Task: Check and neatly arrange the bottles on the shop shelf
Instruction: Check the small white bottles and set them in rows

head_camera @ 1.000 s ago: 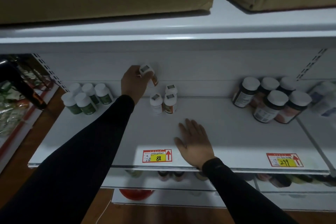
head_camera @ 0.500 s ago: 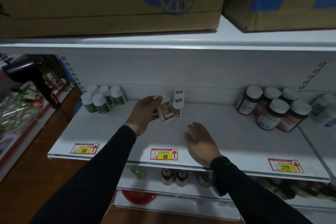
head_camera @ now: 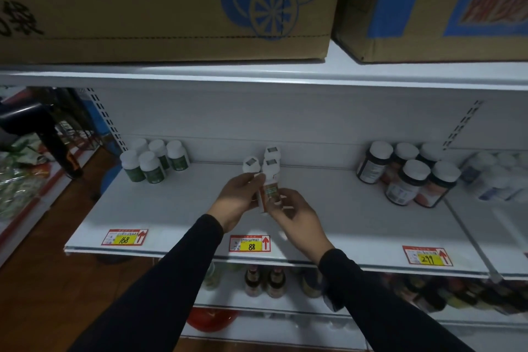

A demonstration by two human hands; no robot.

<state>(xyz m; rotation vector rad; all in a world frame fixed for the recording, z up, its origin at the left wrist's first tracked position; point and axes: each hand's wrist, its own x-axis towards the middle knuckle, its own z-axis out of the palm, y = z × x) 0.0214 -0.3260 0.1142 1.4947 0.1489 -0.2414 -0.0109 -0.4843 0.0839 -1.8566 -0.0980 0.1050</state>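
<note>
Head view, and both hands are on one small bottle (head_camera: 268, 193), held up in the air just in front of the white shelf (head_camera: 328, 208). The left hand (head_camera: 238, 198) has its grip clamped round the upper body near the white cap, thumb and fingers pinching from the side. The right hand (head_camera: 297, 216) has its grip closed on the lower end, fingertips curled under the base. The bottle sits slightly tilted between them, label facing the camera, which looks like the checking step.

Behind it, three matching bottles (head_camera: 264, 161) stand clustered at the back of the shelf, above the price tag marked 88 (head_camera: 250, 243). Green-labelled bottles (head_camera: 154, 161) stand well to the left, dark bottles (head_camera: 408, 174) well to the right.

How will it handle? It looks like light, rigid plastic: easy to lift, stiff under a pinch, unlikely to break. The smooth label could slip, so the body just below the cap is the sensible place to hold. It is narrow and tall, so it may topple its neighbours if set down carelessly.
</note>
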